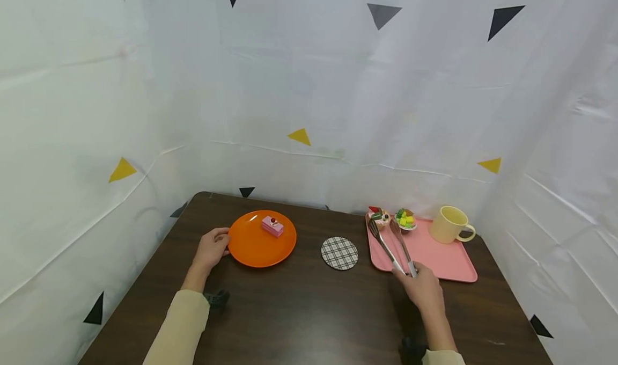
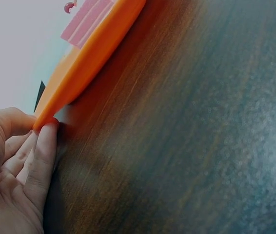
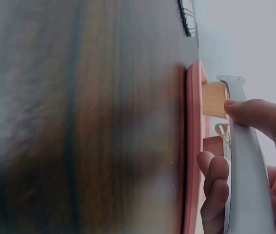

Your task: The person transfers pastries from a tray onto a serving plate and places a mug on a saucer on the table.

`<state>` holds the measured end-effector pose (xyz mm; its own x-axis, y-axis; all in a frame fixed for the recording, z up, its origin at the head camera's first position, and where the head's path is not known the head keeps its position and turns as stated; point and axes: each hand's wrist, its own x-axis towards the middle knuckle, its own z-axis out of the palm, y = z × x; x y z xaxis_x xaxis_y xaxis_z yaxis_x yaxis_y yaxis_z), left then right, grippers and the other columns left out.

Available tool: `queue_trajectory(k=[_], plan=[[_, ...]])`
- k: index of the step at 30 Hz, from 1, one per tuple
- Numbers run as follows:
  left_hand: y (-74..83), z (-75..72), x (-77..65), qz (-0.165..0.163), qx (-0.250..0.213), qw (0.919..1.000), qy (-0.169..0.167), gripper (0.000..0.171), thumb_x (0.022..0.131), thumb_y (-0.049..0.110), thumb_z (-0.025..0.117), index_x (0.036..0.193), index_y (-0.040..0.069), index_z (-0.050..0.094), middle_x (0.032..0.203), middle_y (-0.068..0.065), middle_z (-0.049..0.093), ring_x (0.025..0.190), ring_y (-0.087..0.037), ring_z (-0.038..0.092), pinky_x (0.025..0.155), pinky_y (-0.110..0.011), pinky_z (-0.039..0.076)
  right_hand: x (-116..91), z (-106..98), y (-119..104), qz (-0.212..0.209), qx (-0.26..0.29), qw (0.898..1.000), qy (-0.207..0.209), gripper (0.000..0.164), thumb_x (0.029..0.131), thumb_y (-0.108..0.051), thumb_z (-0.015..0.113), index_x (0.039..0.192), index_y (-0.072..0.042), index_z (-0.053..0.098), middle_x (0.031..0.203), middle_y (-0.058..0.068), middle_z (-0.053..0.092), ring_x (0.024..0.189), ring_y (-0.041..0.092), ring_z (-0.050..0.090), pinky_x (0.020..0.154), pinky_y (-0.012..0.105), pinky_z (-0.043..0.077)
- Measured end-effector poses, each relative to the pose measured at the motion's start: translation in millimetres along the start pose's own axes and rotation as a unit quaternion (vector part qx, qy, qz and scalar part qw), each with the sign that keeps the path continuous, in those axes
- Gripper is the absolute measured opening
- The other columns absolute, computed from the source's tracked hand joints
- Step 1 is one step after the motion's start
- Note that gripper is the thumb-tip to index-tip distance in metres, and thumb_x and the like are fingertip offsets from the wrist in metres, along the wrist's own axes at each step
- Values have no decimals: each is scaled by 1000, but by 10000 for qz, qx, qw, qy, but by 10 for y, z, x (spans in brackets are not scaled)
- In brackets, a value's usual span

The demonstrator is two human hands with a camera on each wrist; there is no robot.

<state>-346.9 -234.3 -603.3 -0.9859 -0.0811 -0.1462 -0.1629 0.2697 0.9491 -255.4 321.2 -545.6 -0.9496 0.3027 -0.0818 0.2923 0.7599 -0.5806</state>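
Note:
My left hand [image 1: 212,249] pinches the left rim of an orange plate [image 1: 253,249]. In the left wrist view, the thumb lies on top of the plate's edge [image 2: 74,80] and the fingers are beneath. A small pink layered cake piece [image 1: 272,226] with a red topping sits on the plate. My right hand [image 1: 424,290] grips metal tongs [image 1: 388,251], whose arms stand apart over a pink tray [image 1: 446,262]. Their tips reach toward a cake piece [image 1: 381,218] with a red side and a small fruit-topped tart [image 1: 405,220]. Whether the tips touch either is unclear.
A yellow mug [image 1: 448,225] stands on the tray's right part, handle to the right. Between plate and tray lies a round checked coaster [image 1: 340,253]. White curtains with coloured triangles [image 1: 300,136] surround the dark wooden table [image 1: 309,311].

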Motion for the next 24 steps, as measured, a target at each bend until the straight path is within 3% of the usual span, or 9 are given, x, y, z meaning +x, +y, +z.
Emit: queue_trajectory(k=[13, 24], plan=[[12, 0, -2, -42, -42, 10000, 47, 46, 115, 23, 50, 157, 5, 51, 149, -22, 60, 127, -31, 63, 85, -21, 61, 104, 20, -131, 78, 108, 9999, -76, 62, 99, -51, 72, 129, 4, 63, 100, 18, 62, 90, 31, 58, 71, 38, 43], [10, 6, 6, 18, 21, 10000, 95, 46, 114, 23, 50, 157, 5, 51, 149, -22, 60, 129, -32, 63, 88, -25, 62, 264, -3, -162, 174, -11, 9997, -181, 82, 98, -56, 72, 150, 5, 53, 127, 27, 65, 101, 37, 59, 82, 48, 51]])
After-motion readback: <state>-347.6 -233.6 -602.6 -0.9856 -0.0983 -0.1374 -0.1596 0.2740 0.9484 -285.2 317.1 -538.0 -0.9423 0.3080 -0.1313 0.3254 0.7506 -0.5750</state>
